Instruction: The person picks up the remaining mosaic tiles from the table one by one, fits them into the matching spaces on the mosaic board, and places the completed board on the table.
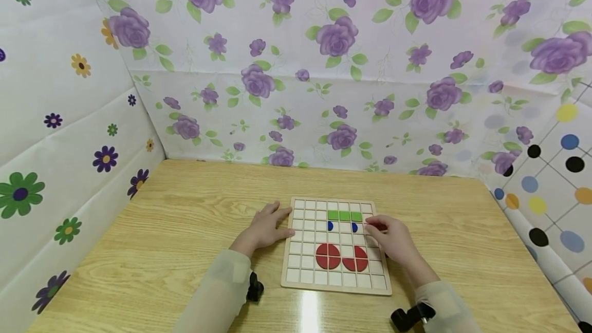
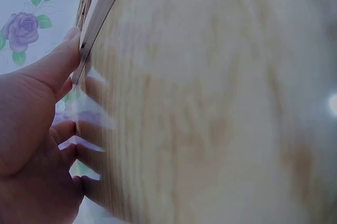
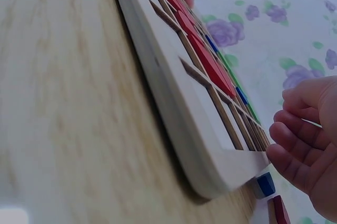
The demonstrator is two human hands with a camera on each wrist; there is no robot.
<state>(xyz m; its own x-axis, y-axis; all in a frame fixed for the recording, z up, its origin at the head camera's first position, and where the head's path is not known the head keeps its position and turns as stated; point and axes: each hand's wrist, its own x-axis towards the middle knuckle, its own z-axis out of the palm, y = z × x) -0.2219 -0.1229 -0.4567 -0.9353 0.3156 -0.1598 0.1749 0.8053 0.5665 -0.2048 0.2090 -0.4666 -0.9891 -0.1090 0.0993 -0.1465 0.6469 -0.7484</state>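
My left hand [image 1: 267, 226] rests on the table at the left edge of a square wooden grid board [image 1: 302, 275]. Its thumb [image 2: 66, 50] touches the board's side, with fingers spread. Over the board's right edge is my right hand [image 1: 393, 238], its fingers [image 3: 295, 134] loosely bent and no piece seen between them. Set in the grid are several green squares [image 1: 344, 216] in a row, two blue half-circles [image 1: 330, 226], a full red circle [image 1: 328, 256] of quarter pieces, and a red circle [image 1: 355, 261] lacking its upper-left quarter.
Beside the board, under my right hand, lie a small blue piece [image 3: 266, 184] and a red piece [image 3: 280, 211]. The wooden table [image 1: 194, 209] meets a flowered cloth wall [image 1: 296, 91] behind; patterned sheets [image 1: 60, 148] enclose the sides.
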